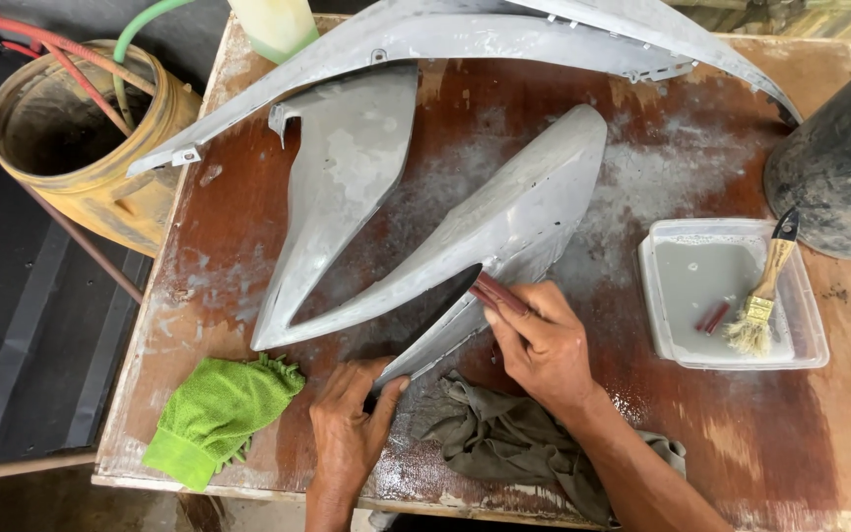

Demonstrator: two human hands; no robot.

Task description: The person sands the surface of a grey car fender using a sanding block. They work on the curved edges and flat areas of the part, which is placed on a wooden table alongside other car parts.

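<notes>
Wet reddish wooden table (pixel 721 433), grey fairing panels (pixel 514 212), green cloth (pixel 214 414), drab rag (pixel 504 443), plastic tray (pixel 810 335)

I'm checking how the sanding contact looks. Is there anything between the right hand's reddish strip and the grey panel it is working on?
Nothing visible. The right hand presses the reddish strip straight onto the grey panel, while the left hand steadies the panel's lower tip. The grey rag lies beneath the wrist, clear of the contact.
</notes>
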